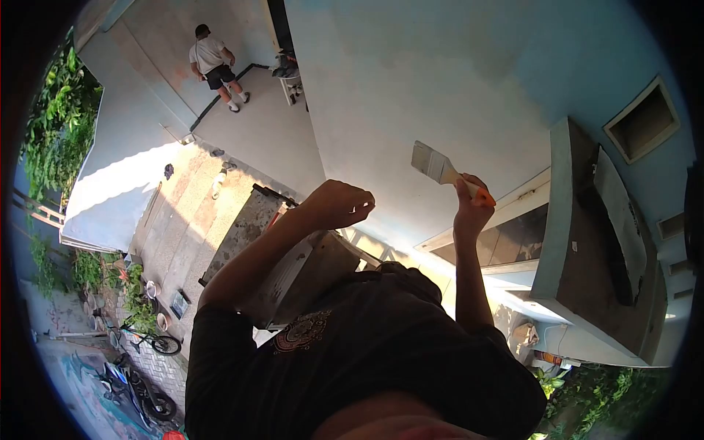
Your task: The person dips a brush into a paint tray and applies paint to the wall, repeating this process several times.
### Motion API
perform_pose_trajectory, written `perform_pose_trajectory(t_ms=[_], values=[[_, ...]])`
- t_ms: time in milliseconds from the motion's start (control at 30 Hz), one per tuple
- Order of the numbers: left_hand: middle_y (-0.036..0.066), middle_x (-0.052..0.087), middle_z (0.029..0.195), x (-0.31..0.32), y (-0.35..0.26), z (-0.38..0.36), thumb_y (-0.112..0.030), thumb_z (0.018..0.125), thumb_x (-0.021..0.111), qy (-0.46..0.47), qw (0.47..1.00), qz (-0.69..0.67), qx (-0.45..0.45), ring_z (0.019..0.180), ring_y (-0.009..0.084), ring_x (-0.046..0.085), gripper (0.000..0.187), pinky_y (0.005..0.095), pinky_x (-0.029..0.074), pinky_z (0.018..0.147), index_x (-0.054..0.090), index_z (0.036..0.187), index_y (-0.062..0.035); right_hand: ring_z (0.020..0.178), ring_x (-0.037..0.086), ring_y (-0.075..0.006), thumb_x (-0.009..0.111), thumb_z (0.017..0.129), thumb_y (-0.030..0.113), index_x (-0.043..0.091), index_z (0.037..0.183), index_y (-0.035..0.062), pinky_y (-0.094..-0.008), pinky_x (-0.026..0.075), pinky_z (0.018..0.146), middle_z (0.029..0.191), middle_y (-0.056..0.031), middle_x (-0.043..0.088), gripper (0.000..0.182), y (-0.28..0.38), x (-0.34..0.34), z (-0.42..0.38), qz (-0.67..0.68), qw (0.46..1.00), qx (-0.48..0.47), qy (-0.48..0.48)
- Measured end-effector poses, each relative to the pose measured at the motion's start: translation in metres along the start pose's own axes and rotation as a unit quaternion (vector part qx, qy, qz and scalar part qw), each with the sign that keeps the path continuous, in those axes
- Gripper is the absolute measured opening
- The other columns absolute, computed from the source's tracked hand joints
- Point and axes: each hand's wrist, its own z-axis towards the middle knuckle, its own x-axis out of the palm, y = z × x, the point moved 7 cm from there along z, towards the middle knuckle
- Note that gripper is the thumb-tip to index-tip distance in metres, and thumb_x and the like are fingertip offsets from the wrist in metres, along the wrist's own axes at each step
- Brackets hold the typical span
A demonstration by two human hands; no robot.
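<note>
My right hand [473, 209] is raised and wrapped round the handle of a wide flat paintbrush [444, 170]. The handle is pale with an orange end, and the bristle end points up and left in front of the pale blue-grey wall [396, 88]. To the left, my left hand [337, 203] is lifted at chest height with its fingers curled in a loose fist. A small gap shows between those fingers, and no object is visible in them. Neither hand appears to touch the wall, though depth is hard to judge.
Below my left forearm stands a stained table [235, 231]. A person [213, 62] in a white shirt stands at the far wall. To the right are a concrete ledge [561, 213] and a square wall opening [643, 119]. A bicycle [154, 341] and a motorcycle [139, 389] are lower left.
</note>
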Motion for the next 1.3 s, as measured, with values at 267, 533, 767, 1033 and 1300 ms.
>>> perform_pose_trajectory(t_ms=[267,533,767,1033,1300], values=[[0.006,0.072,0.076,0.022,0.023,-0.011,-0.023,0.094,0.068,0.050,0.997,0.029,-0.056,0.072,0.0240,0.073,0.014,0.0390,0.057,0.068,0.071,0.097,-0.0106,0.097,0.071,-0.0197,0.075,0.091,0.001,0.070,0.108,-0.0043,-0.0323,0.057,0.087,0.102,-0.0115,0.073,0.019,0.007,0.000,-0.011,0.026,0.999,-0.015,0.016],[0.009,0.076,0.095,0.059,0.034,-0.007,-0.036,0.099,0.067,0.283,0.946,-0.059,-0.150,0.087,0.0258,0.074,0.037,0.0422,0.057,0.080,0.065,0.125,-0.0092,0.098,0.074,-0.0283,0.080,0.082,-0.005,0.069,0.102,0.0033,-0.0355,0.058,0.082,0.108,-0.0194,0.074,0.024,0.129,-0.012,-0.047,-0.029,0.959,-0.254,0.117],[0.009,0.074,0.099,0.079,0.012,0.010,-0.036,0.100,0.065,0.292,0.952,-0.051,-0.076,0.094,0.0293,0.071,0.037,0.0434,0.055,0.085,0.065,0.126,-0.0091,0.095,0.075,-0.0321,0.083,0.079,-0.003,0.067,0.106,0.0048,-0.0359,0.060,0.073,0.107,-0.0242,0.072,0.032,0.196,-0.041,-0.072,-0.032,0.941,-0.302,0.150],[0.007,0.073,0.104,0.054,-0.097,0.057,-0.032,0.099,0.068,0.264,0.957,-0.097,0.071,0.100,0.0262,0.070,0.033,0.0415,0.053,0.093,0.067,0.123,-0.0102,0.097,0.075,-0.0328,0.090,0.076,0.011,0.070,0.109,0.0077,-0.0393,0.062,0.077,0.109,-0.0231,0.073,0.039,0.277,-0.092,-0.079,-0.137,0.880,-0.414,0.190],[0.004,0.073,0.100,0.025,-0.146,0.092,-0.024,0.096,0.072,0.201,0.960,-0.115,0.155,0.096,0.0224,0.070,0.025,0.0389,0.055,0.089,0.069,0.117,-0.0106,0.097,0.073,-0.0182,0.079,0.091,0.013,0.069,0.112,-0.0033,-0.0295,0.057,0.088,0.101,-0.0167,0.076,0.028,0.377,-0.219,-0.007,-0.341,0.821,-0.427,-0.166]])
